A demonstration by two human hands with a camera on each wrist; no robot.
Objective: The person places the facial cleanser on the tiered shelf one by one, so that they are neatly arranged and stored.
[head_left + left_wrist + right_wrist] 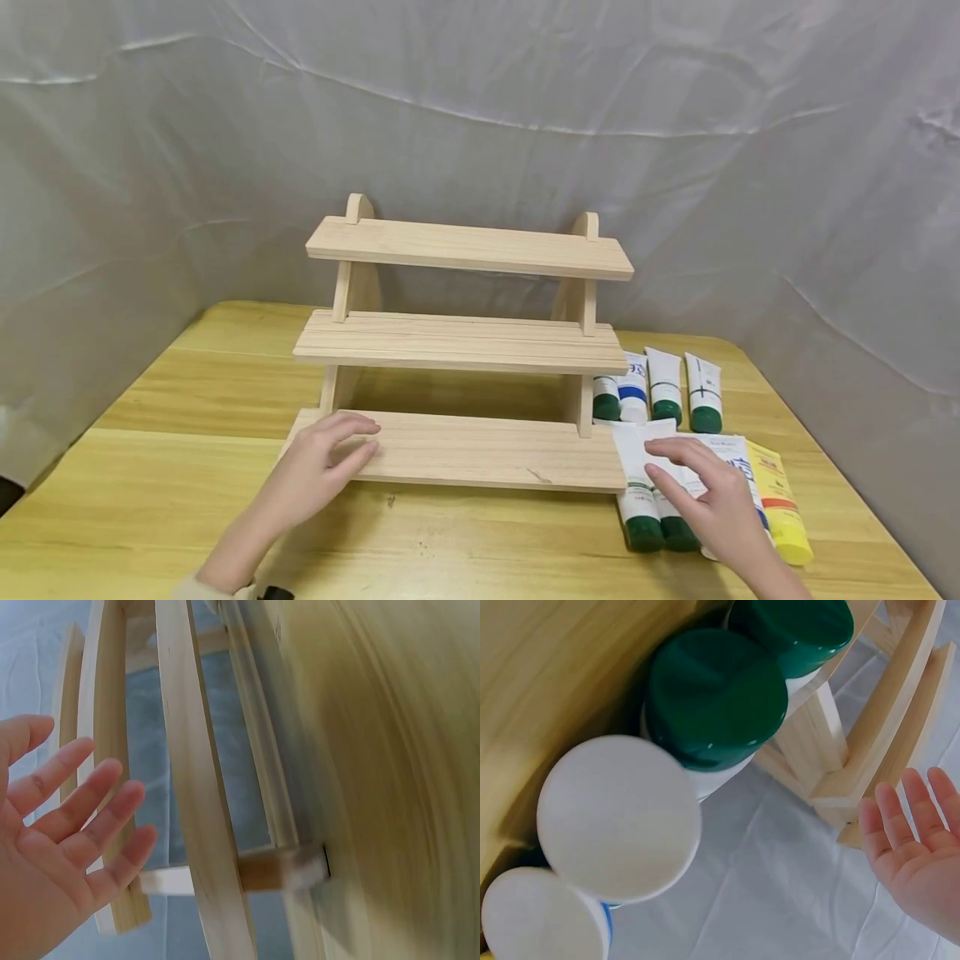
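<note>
A three-tier wooden shelf stands in the middle of the table. Over the left end of its bottom tier is my left hand, fingers relaxed and holding nothing; the left wrist view shows its palm spread beside the tiers. My right hand, also holding nothing, hovers above the front row of squeeze tubes right of the shelf. That row has white tubes with green caps and a yellow tube. In the right wrist view, green caps and white caps appear close up, apart from the right fingers.
Behind the front row, several white tubes lie at the table's right side, one partly hidden by the shelf. The wooden table extends left and forward of the shelf. Grey cloth hangs around the back and sides.
</note>
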